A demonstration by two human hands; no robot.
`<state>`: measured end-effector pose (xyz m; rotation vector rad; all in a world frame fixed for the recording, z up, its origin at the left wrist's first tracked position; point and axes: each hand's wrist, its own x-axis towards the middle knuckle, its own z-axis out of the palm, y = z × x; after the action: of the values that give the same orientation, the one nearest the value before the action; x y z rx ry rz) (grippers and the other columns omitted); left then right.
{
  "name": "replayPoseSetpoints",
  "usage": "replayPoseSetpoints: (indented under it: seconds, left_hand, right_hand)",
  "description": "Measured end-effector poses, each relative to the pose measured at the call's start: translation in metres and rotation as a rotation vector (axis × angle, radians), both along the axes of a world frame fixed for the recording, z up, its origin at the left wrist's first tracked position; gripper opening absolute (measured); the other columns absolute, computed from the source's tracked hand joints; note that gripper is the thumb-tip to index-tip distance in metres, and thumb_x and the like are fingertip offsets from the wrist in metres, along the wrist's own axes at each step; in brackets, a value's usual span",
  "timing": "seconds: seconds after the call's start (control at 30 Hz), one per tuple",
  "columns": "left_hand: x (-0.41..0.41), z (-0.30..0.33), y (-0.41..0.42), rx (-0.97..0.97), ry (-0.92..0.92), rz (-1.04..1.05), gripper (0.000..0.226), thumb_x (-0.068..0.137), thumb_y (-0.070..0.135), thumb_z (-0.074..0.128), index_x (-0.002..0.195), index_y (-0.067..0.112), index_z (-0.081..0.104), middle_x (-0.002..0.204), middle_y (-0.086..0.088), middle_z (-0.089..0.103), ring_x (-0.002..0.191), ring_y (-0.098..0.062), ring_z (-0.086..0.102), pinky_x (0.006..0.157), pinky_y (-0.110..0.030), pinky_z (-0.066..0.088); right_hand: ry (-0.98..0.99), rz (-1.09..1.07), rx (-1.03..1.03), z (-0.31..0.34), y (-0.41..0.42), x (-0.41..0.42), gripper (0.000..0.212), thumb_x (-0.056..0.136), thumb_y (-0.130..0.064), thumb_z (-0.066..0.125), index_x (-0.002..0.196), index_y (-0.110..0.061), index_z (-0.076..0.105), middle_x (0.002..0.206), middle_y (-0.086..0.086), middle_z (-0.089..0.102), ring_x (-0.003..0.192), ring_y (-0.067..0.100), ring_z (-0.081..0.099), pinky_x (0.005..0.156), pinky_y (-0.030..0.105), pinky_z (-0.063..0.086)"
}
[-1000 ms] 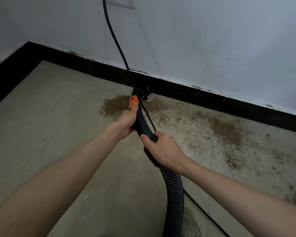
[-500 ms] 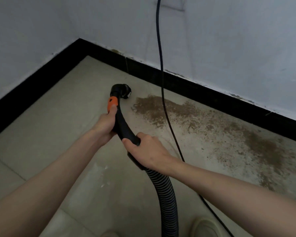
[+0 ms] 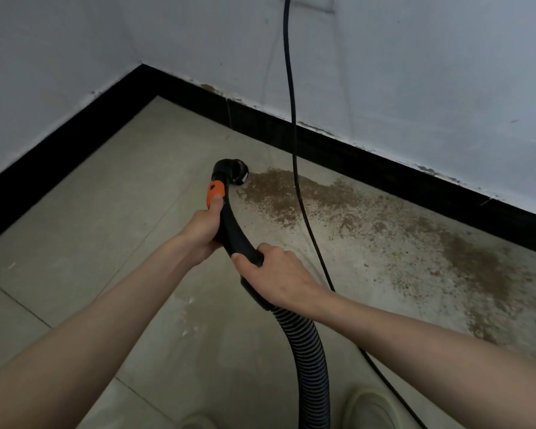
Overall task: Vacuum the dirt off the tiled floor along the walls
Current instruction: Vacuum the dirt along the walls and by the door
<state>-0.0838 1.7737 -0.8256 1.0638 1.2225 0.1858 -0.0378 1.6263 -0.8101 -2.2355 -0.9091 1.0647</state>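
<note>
Both hands on curved black plastic vacuum handle [image 3: 229, 224]. Left hand [image 3: 203, 233] wrapped round it up front, thumb on orange slider [image 3: 214, 193]. Right hand [image 3: 276, 277] clamped lower down, just above ribbed black hose [image 3: 307, 360]. Nozzle end [image 3: 234, 171] sits at left edge of brown dirt patch [image 3: 294, 193] on beige tiled floor [image 3: 106, 212], near black skirting [image 3: 353, 156]. Thin black power cord [image 3: 291, 119] hangs down wall, crosses dirt.

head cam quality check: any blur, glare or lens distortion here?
Head view: dim, flat light, no glare; soft shadow under the arms on the tiled floor. Wide-angle bend shows in the black skirting. Slight softness at the nozzle; the dirt, left hand and right hand on the hose read clearly.
</note>
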Motion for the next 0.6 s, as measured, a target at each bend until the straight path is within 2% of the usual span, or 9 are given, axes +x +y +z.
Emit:
replayPoseSetpoints:
  seconds: [0.13, 0.3, 0.43, 0.53, 0.6]
  left_hand:
    - [0.015, 0.001, -0.005, 0.002, 0.011, -0.042, 0.049, 0.099, 0.045, 0.038, 0.116, 0.0, 0.047, 0.091, -0.007, 0.056, 0.08, -0.018, 0.056, 0.059, -0.028, 0.045]
    - [0.027, 0.0, -0.009, 0.002, 0.021, -0.091, 0.047, 0.099, 0.046, 0.037, 0.112, 0.002, 0.049, 0.088, -0.006, 0.057, 0.078, -0.018, 0.056, 0.059, -0.028, 0.046]
    - [0.034, -0.001, -0.013, -0.004, 0.015, -0.129, 0.046, 0.1, 0.046, 0.036, 0.111, 0.003, 0.05, 0.088, -0.005, 0.057, 0.078, -0.017, 0.056, 0.059, -0.028, 0.046]
    - [0.04, -0.002, -0.02, 0.003, 0.007, -0.147, 0.044, 0.1, 0.045, 0.035, 0.107, 0.004, 0.05, 0.086, -0.005, 0.056, 0.077, -0.016, 0.056, 0.057, -0.026, 0.046]
    - [0.044, -0.003, -0.025, 0.002, -0.003, -0.17, 0.043, 0.1, 0.045, 0.035, 0.104, 0.005, 0.05, 0.085, -0.004, 0.056, 0.076, -0.015, 0.055, 0.056, -0.025, 0.045]
  right_hand:
    - [-0.036, -0.028, -0.02, -0.001, -0.005, 0.008, 0.045, 0.091, -0.063, 0.042, 0.093, -0.019, 0.052, 0.082, 0.002, 0.062, 0.075, 0.022, 0.061, 0.057, 0.032, 0.043]
    - [-0.019, -0.073, -0.02, -0.004, -0.009, 0.013, 0.044, 0.091, -0.062, 0.042, 0.093, -0.019, 0.052, 0.082, 0.0, 0.062, 0.078, 0.022, 0.062, 0.063, 0.033, 0.046]
    - [-0.036, -0.092, -0.035, -0.004, -0.015, 0.015, 0.042, 0.091, -0.063, 0.041, 0.09, -0.021, 0.049, 0.081, -0.001, 0.06, 0.076, 0.02, 0.059, 0.06, 0.033, 0.043]
    - [-0.042, -0.105, -0.054, -0.004, -0.021, 0.019, 0.044, 0.09, -0.064, 0.04, 0.093, -0.021, 0.05, 0.084, 0.0, 0.061, 0.081, 0.023, 0.061, 0.067, 0.035, 0.049]
    - [-0.053, -0.117, -0.063, -0.004, -0.027, 0.021, 0.044, 0.091, -0.064, 0.04, 0.094, -0.021, 0.05, 0.084, 0.0, 0.061, 0.078, 0.02, 0.06, 0.066, 0.034, 0.048]
